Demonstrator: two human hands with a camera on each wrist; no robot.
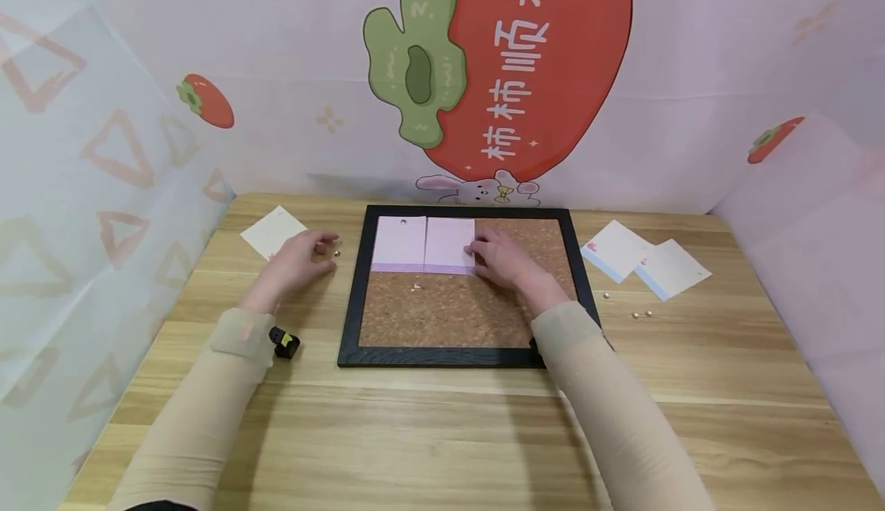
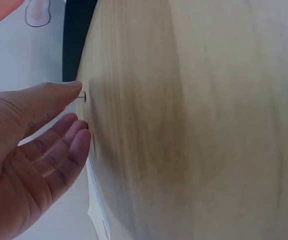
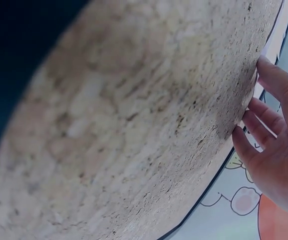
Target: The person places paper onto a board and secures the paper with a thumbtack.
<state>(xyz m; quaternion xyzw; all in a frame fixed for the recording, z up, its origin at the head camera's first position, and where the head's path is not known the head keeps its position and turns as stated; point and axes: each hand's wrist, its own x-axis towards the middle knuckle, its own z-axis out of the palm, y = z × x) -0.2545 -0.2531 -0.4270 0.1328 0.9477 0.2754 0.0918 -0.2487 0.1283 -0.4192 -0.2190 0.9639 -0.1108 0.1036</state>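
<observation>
A black-framed cork board (image 1: 449, 311) lies on the table. Side by side in its upper left are two purple-edged paper cards, a left card (image 1: 399, 243) with a thumbtack (image 1: 404, 222) near its top and a right card (image 1: 449, 246). My right hand (image 1: 508, 257) rests at the right card's right edge, thumb touching it, fingers spread loosely on the cork. Left of the board, my left hand (image 1: 293, 261) hovers low with thumb and fingers apart. A thumbtack (image 2: 82, 97) stands point up on the table by the left thumb tip, not visibly gripped.
One white card (image 1: 272, 228) lies beyond my left hand. Two blue-edged cards (image 1: 615, 248) overlap right of the board, with several loose thumbtacks (image 1: 635, 315) below them. A small shiny piece (image 1: 416, 287) sits on the cork under the cards. Patterned cloth (image 1: 297, 73) hangs behind the table.
</observation>
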